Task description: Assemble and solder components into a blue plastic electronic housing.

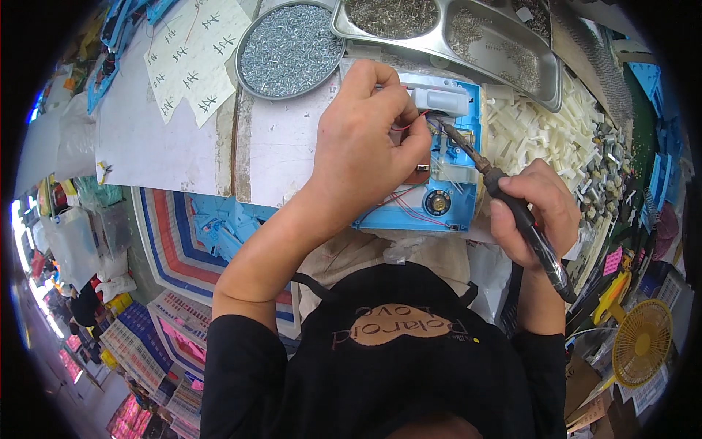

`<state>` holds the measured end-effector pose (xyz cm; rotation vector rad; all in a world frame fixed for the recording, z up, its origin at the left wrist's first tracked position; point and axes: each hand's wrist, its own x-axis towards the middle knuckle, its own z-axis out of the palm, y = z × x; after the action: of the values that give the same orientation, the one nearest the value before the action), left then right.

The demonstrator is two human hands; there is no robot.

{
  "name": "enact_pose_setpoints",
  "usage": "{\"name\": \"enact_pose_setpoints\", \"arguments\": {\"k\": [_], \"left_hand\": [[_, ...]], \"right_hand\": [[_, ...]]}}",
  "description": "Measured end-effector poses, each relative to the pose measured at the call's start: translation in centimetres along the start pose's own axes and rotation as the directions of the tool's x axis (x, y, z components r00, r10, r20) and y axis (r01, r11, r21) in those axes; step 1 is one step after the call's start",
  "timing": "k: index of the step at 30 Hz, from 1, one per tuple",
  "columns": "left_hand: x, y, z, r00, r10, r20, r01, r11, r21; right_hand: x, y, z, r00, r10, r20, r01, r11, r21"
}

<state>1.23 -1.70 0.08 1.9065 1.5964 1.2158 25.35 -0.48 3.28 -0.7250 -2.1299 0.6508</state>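
My right hand (545, 208) grips a soldering iron (513, 203) by its black handle. The iron's tip reaches into a blue plastic housing (462, 218) lying on the bench. Over the housing's left part, my left hand (369, 135) is closed in a pinch on a thin red wire (401, 129), close to the tip. A pale grey-blue block (442, 101) sits at the housing's far end. Near its front is a round black speaker (437, 202), with more red wires (409, 212) beside it. My left fingers partly hide the spot where wire and tip come together.
Beyond the housing stand a round tray of small screws (291, 51) and a compartmented metal tray (501, 55) with small metal parts. White plastic pieces (530, 132) are heaped at the right. Marked paper (197, 58) lies far left; a yellow fan (642, 342) stands at the lower right.
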Motion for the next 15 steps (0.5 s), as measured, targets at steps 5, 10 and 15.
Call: {"name": "enact_pose_setpoints", "arguments": {"k": [5, 10, 15], "left_hand": [[0.04, -0.17, 0.16, 0.998, 0.053, -0.034, -0.052, 0.998, 0.040], [0.14, -0.31, 0.24, 0.994, 0.093, -0.051, -0.090, 0.994, 0.069], [0.07, -0.30, 0.39, 0.995, 0.086, -0.048, -0.082, 0.994, 0.072]], "right_hand": [[0.20, 0.08, 0.20, 0.999, 0.037, 0.022, -0.037, 0.999, -0.002], [0.40, 0.18, 0.39, 0.999, 0.034, 0.037, -0.033, 0.999, -0.025], [0.54, 0.41, 0.77, 1.000, 0.007, 0.012, -0.007, 1.000, -0.015]]}}
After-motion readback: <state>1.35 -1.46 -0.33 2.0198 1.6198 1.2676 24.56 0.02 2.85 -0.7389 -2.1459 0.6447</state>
